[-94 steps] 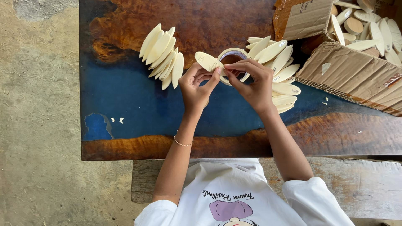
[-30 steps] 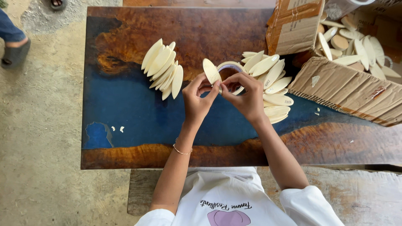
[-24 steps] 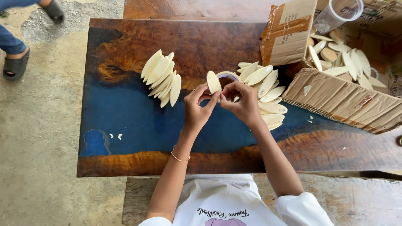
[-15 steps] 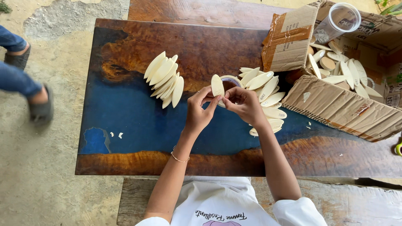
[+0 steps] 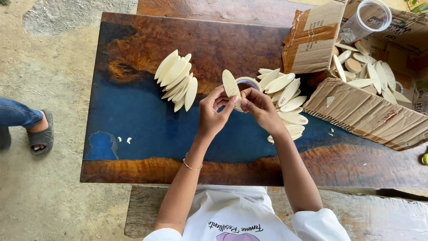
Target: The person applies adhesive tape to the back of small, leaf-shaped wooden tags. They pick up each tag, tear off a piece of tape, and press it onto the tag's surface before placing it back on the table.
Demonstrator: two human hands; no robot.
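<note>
At far left of the frame, another person's sandalled foot [image 5: 39, 134] is resting on the floor. Left of centre, a fanned stack of oval pieces [image 5: 176, 79] is lying on the blue-and-brown tabletop [image 5: 147, 129], seemingly finished. At centre, the left hand [image 5: 213, 115] is grasping an upright oval piece [image 5: 230, 84]; the right hand [image 5: 260, 108] is pinching at a tape roll [image 5: 246, 83] beside it. Further right, a looser pile [image 5: 285, 96] is waiting, and many more are filling the cardboard box [image 5: 365, 111] at upper right.
</note>
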